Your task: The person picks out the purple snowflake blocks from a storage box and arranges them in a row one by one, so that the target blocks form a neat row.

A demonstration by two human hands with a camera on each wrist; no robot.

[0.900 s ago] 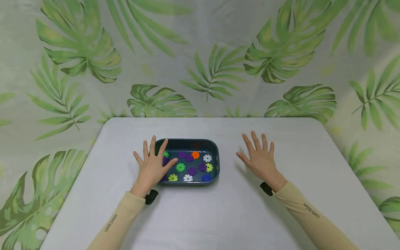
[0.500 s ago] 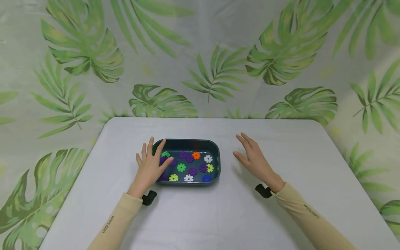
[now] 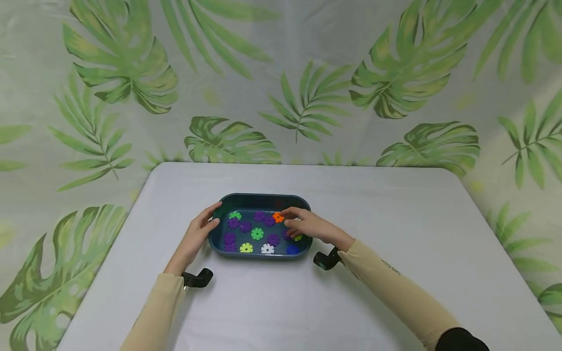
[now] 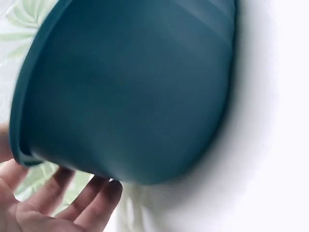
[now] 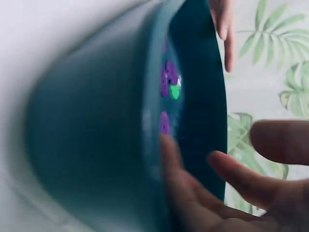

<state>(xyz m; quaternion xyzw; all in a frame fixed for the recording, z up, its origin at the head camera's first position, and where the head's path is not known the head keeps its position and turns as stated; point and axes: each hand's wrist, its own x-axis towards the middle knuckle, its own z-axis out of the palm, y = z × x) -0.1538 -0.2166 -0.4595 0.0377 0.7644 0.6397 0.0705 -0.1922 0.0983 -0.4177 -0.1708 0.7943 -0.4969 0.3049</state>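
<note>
A dark teal rectangular tray [image 3: 260, 257] holds several notched plastic snowflake discs, mostly purple, with green, yellow, white, blue and orange ones among them. My left hand [image 3: 193, 239] grips the tray's left end. Its thumb lies at the rim, and its fingers [image 4: 99, 205] bear against the outer wall. Over the tray's right end, my right hand [image 3: 313, 226] reaches in with bent, parted fingers close to the orange disc [image 3: 277, 217]. In the right wrist view its fingers [image 5: 241, 179] hold nothing and overlap the rim, with purple discs [image 5: 164, 123] beyond.
The tray stands on a white-covered table [image 3: 263, 302], left of its middle. Behind the table hangs a leaf-patterned cloth [image 3: 307, 97]. Each wrist carries a black camera, the left camera [image 3: 198, 278] close in front of the tray's left end.
My right hand has swung left from beside the tray to over its right end, fingers bending. My left hand has drawn back from above the tray onto its left rim.
</note>
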